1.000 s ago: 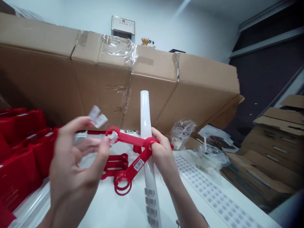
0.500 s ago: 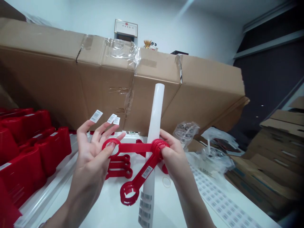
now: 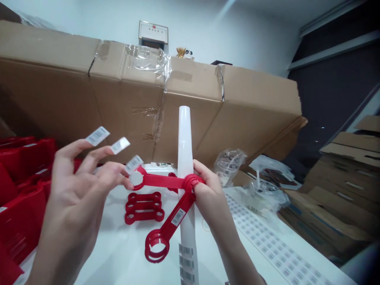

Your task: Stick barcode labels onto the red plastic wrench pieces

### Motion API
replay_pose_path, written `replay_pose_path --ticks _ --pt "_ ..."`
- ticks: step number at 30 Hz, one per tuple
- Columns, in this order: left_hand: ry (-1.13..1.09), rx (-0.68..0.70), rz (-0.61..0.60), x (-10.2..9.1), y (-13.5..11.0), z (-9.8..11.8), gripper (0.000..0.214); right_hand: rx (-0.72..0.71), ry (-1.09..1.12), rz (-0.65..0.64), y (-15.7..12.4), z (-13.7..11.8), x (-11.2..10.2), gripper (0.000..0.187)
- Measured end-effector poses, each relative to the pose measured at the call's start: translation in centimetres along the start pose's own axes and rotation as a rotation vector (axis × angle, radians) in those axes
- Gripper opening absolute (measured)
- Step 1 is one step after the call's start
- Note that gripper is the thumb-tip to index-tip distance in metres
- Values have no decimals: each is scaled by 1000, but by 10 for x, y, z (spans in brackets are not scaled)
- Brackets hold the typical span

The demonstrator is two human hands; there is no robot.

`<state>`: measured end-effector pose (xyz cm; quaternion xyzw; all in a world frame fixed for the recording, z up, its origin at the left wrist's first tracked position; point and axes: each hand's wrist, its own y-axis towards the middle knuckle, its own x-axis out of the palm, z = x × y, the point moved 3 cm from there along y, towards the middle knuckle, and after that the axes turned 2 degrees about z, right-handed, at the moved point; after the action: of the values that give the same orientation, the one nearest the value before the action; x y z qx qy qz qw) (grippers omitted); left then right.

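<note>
My right hand (image 3: pixel 209 188) is closed around the stacked ring ends of two red plastic straps with rings at both ends. One strap (image 3: pixel 163 181) points left; the other (image 3: pixel 178 215) slants down and bears a barcode label. Right behind them rises a white tube-like roll (image 3: pixel 185 138) with barcode labels low on it; whether my hand also grips it is hidden. My left hand (image 3: pixel 80 190) pinches a small barcode label (image 3: pixel 133 164) between thumb and finger, beside the left strap's ring. Two more labels (image 3: pixel 97 136) cling to its other raised fingertips.
Several red ring-ended straps (image 3: pixel 144 208) lie on the white table (image 3: pixel 124 253). Red stacks (image 3: pixel 20 209) stand at left, a label sheet (image 3: pixel 264 241) lies at right. Clear plastic bags (image 3: pixel 267 194) sit behind it. A large cardboard box (image 3: pixel 127 107) spans the back; more cartons (image 3: pixel 335 190) stand right.
My left hand has let go of the left strap's ring and moved left, its thumb and finger now at a label. The right hand, straps and white roll have shifted slightly left; the roll is more upright.
</note>
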<state>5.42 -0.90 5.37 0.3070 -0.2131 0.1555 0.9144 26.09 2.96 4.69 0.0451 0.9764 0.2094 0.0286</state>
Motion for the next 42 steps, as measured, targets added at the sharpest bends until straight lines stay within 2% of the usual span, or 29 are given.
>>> replay_pose_path --ticks 4,9,16,34,42 --pt "184 -35 -176 4 -5 -5 64 -1 -24 2 -4 0 2 12" --pt "315 -59 -320 8 -13 -7 57 -63 -111 -47 -9 -3 4 14" --pt "423 74 -267 8 -10 -6 44 -117 -181 -76 -16 -8 6 19" --pt "466 63 -346 6 -5 -13 46 -132 -221 -104 -17 -9 7 21" --pt "469 62 -332 6 -6 -12 44 -132 -219 -113 -18 -9 8 22"
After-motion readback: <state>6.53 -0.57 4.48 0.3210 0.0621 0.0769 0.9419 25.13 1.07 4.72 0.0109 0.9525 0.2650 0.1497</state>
